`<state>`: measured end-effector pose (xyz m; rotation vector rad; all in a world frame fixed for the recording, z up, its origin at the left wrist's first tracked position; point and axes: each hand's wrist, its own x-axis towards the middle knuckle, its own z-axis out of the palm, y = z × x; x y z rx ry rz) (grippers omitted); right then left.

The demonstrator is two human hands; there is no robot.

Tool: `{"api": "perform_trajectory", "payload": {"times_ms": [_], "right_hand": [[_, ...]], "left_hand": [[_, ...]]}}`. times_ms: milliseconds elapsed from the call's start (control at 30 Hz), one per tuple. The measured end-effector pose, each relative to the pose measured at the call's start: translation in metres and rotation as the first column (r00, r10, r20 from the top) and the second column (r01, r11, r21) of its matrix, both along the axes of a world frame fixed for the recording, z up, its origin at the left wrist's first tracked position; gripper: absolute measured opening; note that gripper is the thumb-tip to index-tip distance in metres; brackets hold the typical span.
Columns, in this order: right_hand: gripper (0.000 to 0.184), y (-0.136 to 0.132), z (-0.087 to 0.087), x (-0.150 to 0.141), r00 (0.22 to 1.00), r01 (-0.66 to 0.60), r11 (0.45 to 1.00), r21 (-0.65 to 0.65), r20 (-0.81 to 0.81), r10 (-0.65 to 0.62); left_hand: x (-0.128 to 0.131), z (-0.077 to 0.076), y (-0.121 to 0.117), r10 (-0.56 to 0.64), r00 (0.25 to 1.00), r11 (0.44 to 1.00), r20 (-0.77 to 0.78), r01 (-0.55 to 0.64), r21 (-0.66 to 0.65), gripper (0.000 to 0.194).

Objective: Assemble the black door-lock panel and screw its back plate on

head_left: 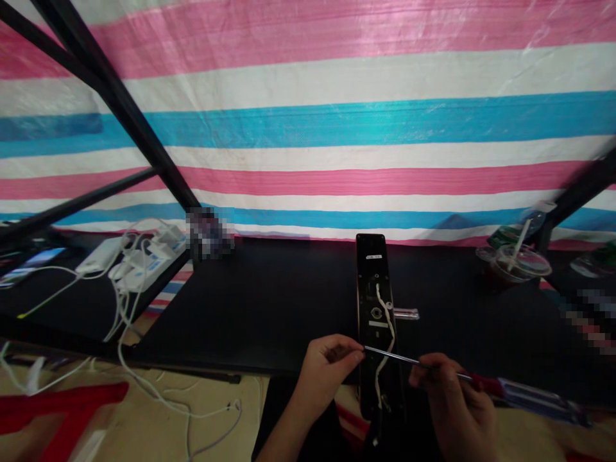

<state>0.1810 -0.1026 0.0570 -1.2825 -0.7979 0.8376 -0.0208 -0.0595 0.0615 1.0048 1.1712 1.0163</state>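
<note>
My right hand (457, 401) is closed around a screwdriver (397, 357), gripping it near where the metal shaft meets the red and clear handle. The shaft points left across a long black panel (371, 269) that looks like the back of an electronic door lock. A white cable (391, 330) runs down the panel, which extends over the table's near edge. At the screwdriver's tip, my left hand (332, 362) has thumb and index finger pinched together. Whatever is between those fingertips is too small to make out.
Beside the panel lies a small clear packet (407, 314). A plastic cup with a straw (517, 264) stands at the right. Power strips (147, 266) with tangled white cables are on the left table, near a phone (36, 264). Black metal posts (139, 138) frame a striped sheet.
</note>
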Motion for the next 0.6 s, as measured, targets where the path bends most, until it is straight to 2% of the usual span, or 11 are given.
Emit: {"api": "perform_trajectory", "payload": {"times_ms": [167,267,500,600], "right_hand": [[0.037,-0.004,0.005,0.005,0.997,-0.001,1.000,0.024,-0.073,0.002],[0.038,-0.004,0.007,0.010,0.998,-0.015,1.000,0.022,-0.056,0.016],[0.040,-0.003,0.022,0.027,0.987,-0.097,0.994,0.056,0.135,0.089],[0.038,-0.005,0.037,0.037,0.944,-0.237,0.971,0.011,0.238,0.228]], "left_hand": [[0.002,0.004,0.004,-0.005,1.000,1.000,-0.020,0.006,0.029,0.018],[0.001,0.010,0.005,-0.042,0.999,0.999,-0.012,0.042,0.016,0.015],[0.000,0.026,-0.004,-0.114,0.993,0.993,-0.025,0.115,0.022,0.008],[0.000,0.027,-0.008,-0.125,0.992,0.991,0.014,0.125,-0.052,0.011]]}}
